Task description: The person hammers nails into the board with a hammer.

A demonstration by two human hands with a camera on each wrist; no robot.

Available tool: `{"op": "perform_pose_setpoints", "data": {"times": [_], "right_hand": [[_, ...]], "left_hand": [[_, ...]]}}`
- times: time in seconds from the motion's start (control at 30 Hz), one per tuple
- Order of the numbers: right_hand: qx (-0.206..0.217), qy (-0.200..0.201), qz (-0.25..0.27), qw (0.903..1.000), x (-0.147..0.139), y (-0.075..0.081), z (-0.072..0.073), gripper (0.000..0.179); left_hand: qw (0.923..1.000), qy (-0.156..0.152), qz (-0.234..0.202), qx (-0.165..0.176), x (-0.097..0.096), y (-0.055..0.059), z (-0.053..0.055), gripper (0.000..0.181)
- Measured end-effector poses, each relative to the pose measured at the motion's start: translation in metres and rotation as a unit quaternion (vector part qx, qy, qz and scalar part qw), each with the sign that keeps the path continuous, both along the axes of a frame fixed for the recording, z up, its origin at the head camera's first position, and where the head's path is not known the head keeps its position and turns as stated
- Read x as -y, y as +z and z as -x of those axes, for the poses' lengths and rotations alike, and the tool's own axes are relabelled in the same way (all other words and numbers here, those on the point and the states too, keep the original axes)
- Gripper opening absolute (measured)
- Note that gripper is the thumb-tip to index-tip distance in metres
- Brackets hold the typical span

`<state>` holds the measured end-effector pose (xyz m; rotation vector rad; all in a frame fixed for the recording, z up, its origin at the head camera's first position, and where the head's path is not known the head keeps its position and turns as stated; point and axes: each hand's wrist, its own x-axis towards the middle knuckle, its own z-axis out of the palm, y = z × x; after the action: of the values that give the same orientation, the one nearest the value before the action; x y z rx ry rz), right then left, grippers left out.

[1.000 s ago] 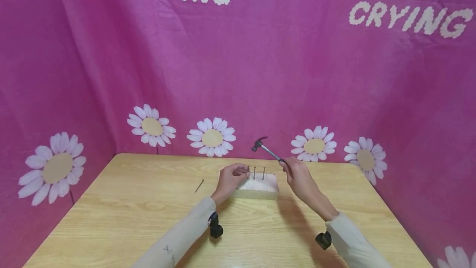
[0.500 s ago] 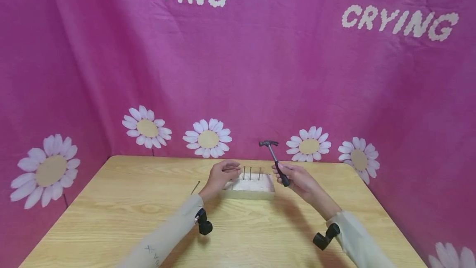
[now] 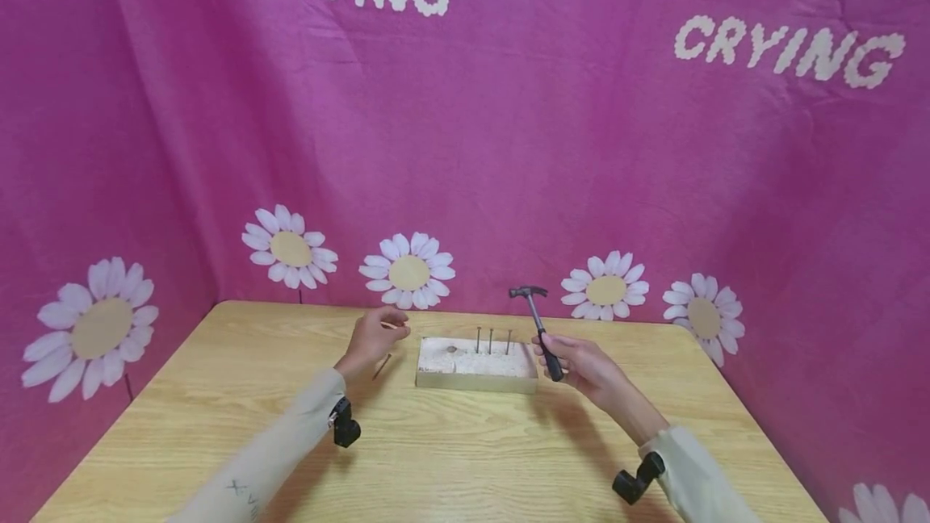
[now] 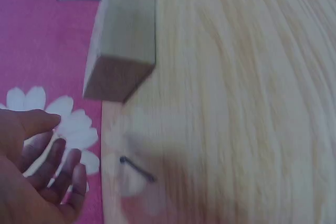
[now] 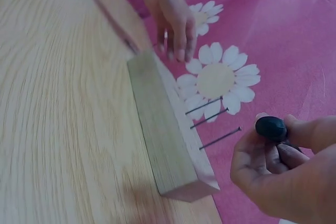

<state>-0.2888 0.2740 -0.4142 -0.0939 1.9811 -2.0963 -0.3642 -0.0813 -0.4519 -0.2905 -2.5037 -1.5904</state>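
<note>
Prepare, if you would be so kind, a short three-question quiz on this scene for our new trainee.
1. Multiple choice: what does the right hand hold?
A) pliers
B) a hammer
C) a saw

2. True or false: the loose nail lies on the table, apart from the wooden block.

3. Fill in the blank: ___ nails stand in the wooden block.

Key: 1. B; 2. True; 3. Three.
</note>
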Motion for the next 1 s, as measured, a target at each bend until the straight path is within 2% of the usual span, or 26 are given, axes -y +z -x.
{"op": "perform_pose_setpoints", "data": {"times": [0.1, 0.27, 0.4, 0.6, 0.7, 0.83, 0.9, 1.0], "right_hand": [[-0.015, -0.008, -0.028, 0.9995, 0.0, -0.002, -0.002, 0.041], [-0.026, -0.021, -0.065, 0.9973, 0.001, -0.006, -0.001, 0.04], [-0.042, -0.032, -0.085, 0.9949, 0.002, -0.007, 0.001, 0.044], [-0.046, -0.04, -0.119, 0.991, 0.004, -0.011, -0.001, 0.043], [-0.05, -0.04, -0.135, 0.9887, 0.006, -0.013, -0.001, 0.042], [-0.061, -0.04, -0.15, 0.9859, 0.007, -0.012, -0.001, 0.042], [-0.068, -0.038, -0.159, 0.9842, 0.006, -0.011, 0.0, 0.042], [-0.074, -0.039, -0.17, 0.982, 0.006, -0.01, 0.0, 0.04]], "left_hand": [[0.998, 0.02, 0.056, 0.02, 0.015, -0.003, -0.004, 0.022], [0.9897, 0.024, 0.129, 0.057, 0.031, -0.006, -0.009, 0.03], [0.9825, 0.018, 0.169, 0.077, 0.035, -0.001, -0.012, 0.034], [0.9672, 0.011, 0.227, 0.112, 0.035, -0.001, -0.014, 0.026], [0.9663, 0.009, 0.23, 0.115, 0.036, -0.005, -0.016, 0.034], [0.9736, -0.007, 0.2, 0.109, 0.036, -0.006, -0.017, 0.032], [0.9773, -0.024, 0.169, 0.126, 0.036, -0.004, -0.016, 0.036], [0.9774, -0.05, 0.125, 0.162, 0.037, 0.001, -0.012, 0.045]]}}
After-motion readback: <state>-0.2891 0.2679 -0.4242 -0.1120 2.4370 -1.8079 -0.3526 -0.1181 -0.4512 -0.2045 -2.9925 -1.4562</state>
